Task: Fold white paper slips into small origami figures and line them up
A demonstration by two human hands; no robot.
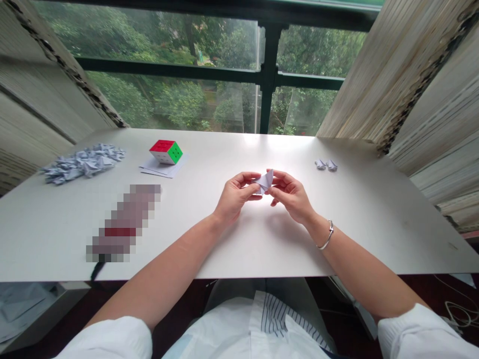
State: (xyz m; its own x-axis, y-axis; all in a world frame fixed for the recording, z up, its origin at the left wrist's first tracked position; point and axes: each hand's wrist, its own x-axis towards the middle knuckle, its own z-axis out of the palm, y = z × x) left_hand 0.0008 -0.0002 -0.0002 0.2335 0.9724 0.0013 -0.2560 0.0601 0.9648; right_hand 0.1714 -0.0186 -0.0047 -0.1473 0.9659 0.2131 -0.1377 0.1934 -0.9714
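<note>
Left hand (235,195), right hand (291,197) — close, curled

An office-like room — a white desk (209,149) before a dark-framed window (267,75) overlooking trees (179,104).

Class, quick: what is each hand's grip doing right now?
Left hand: closed, holding the folded paper between fingers and thumb.
Right hand: closed, holding the same paper from the other side.

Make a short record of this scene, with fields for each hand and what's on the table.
Left hand: holds a folded paper piece
Right hand: holds the same piece; metal bangle on wrist
Surface: white table
Table, left: pile of folded paper shapes; puzzle cube on paper sheets; pixelated object
Table, right: two small paper shapes
</note>
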